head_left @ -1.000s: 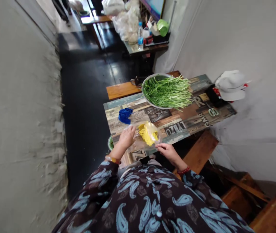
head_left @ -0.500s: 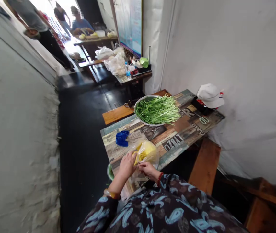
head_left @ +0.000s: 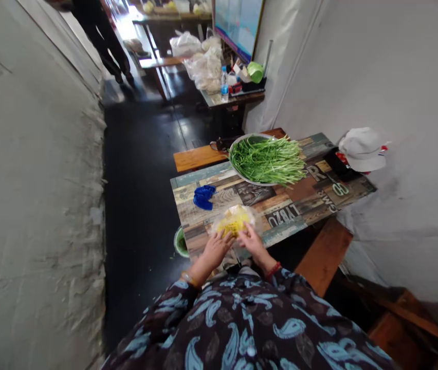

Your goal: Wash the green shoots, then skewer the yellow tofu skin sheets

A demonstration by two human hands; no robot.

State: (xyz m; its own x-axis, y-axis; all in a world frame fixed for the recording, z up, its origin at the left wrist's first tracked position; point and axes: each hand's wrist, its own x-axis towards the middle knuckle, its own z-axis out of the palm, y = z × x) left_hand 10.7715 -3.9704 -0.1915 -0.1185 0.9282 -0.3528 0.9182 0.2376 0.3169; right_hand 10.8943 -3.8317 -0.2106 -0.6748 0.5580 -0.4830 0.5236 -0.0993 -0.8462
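A clear plastic bag with yellow contents (head_left: 234,220) lies on the near edge of the patterned table (head_left: 222,198). My left hand (head_left: 217,247) rests at its near left side, fingers spread over the yellow part. At the near right side, my right hand (head_left: 252,241) touches the bag with its fingers apart. Beyond the bag is a crumpled blue cloth-like item (head_left: 204,197). A round metal bowl heaped with long green stalks (head_left: 267,159) sits at the table's far side.
A white cap (head_left: 363,149) lies at the table's right end. A green-rimmed bucket (head_left: 181,242) stands below the left edge. Wooden benches (head_left: 325,257) flank the table. Farther back, a person's legs (head_left: 101,38) show beside a table with plastic bags (head_left: 207,64) and a bottle (head_left: 224,85).
The view has tipped down. The bag now lies flatter, and my hands, earlier pinching near its opening, rest on it with fingers spread.
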